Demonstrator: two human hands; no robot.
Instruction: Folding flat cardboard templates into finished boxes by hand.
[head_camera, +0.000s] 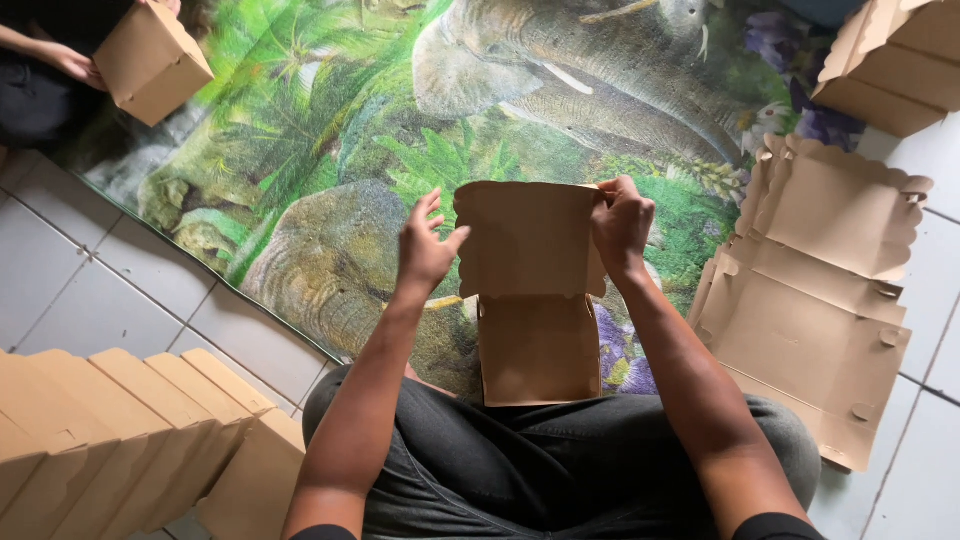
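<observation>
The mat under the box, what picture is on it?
Grey elephants among green jungle leaves on the mat; head view.

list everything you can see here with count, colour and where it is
open cardboard box: one, brown, on the lap, lid raised
flat unfolded boxes: a stack, count unclear, brown, on the floor at right
folded boxes: a row, about six, brown, lower left
boxes at the top right corner: count unclear, brown
closed box: one, brown, top left, held by another person's hand
elephant-print mat: one, green and grey, on the floor
tiled floor: white
left hand: at the lid's left edge
right hand: gripping the lid's right corner
</observation>
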